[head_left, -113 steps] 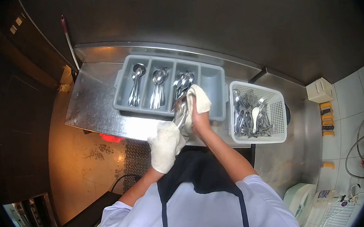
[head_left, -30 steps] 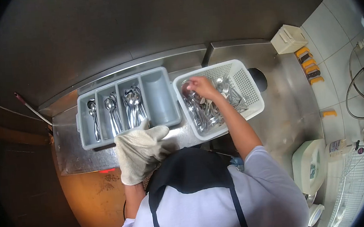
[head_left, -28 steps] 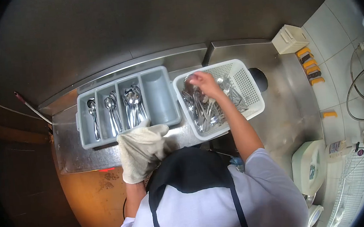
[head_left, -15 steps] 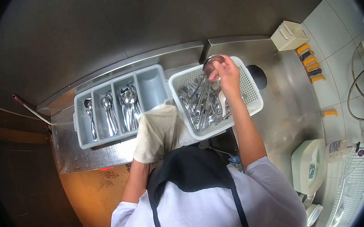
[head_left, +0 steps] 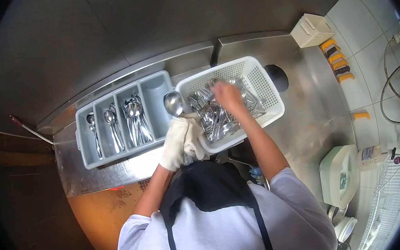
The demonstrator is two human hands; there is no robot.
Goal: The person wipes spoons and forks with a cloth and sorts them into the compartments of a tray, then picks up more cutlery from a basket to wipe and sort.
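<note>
My left hand [head_left: 173,144], covered in off-white fabric, grips a ladle [head_left: 174,103] whose shiny round bowl stands up above the fingers. A fold of off-white cloth [head_left: 194,140] hangs beside it, against the near left side of the white perforated basket [head_left: 267,88]. My right hand [head_left: 227,95] is down over the heap of cutlery [head_left: 216,119] in that basket, its fingers blurred by motion. Left of the basket stands a grey divided tray [head_left: 157,100]; spoons [head_left: 135,114] lie in three of its compartments, and the one nearest the basket shows a bare bottom.
Both containers sit on a steel counter [head_left: 303,111] with a raised back edge. A cream plastic holder [head_left: 312,30] stands in the back right corner, near yellow-handled tools [head_left: 337,60] on the tiled wall. A pale green-white tub [head_left: 340,177] is at right.
The ladle has passed from my right hand to my left, which now holds it upright. My right hand has dropped from the basket's far rim into the cutlery. The whole view has shifted slightly.
</note>
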